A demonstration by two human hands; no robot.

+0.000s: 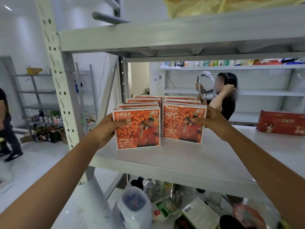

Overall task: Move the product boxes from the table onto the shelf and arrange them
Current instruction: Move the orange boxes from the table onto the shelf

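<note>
front boxes [143, 134] seemingly gripped, one per hand [105, 129]

The left forearm [54, 184] and right forearm [264, 164] are bare to the frame edge; the left hand [105, 128] and right hand [212, 120] are bare too.

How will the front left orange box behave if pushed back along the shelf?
Probably stiff: the front left box keeps flat faces in the left hand. Its glossy wrap should slide easily on the smooth shelf. Standing thin on edge, it might tip.
</note>
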